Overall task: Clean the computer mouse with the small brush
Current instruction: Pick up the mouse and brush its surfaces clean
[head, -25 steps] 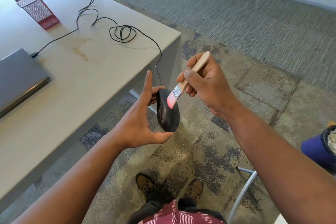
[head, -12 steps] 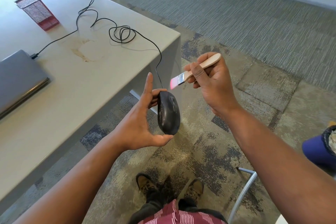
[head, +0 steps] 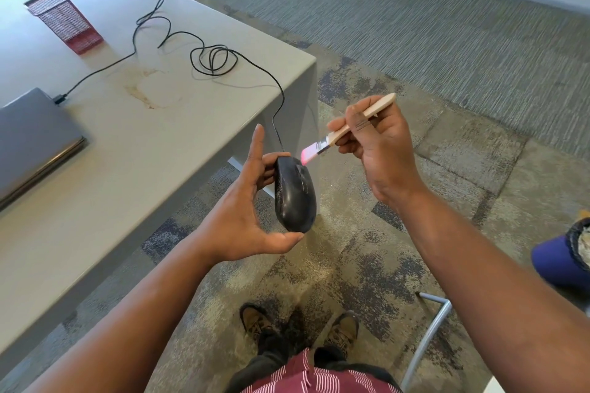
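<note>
Glossy black corded computer mouse (head: 295,196) stands nearly on end in the air, off the desk's near right corner and above the patterned carpet. The left hand (head: 238,217) clamps it lengthwise: the thumb props its lower rear end, curled fingers (head: 268,166) press its upper front end, and the forefinger points straight up, clear of it. The right hand (head: 381,150) pinches a small brush with a pale wooden handle, metal ferrule and pink bristles (head: 346,129), its fingers closed round the handle. The bristle tip touches the mouse's upper front, near the buttons. The mouse's black cable (head: 212,59) climbs over the grey desk (head: 143,143) edge, loops, and runs to a closed grey laptop (head: 32,134) at the left edge.
</note>
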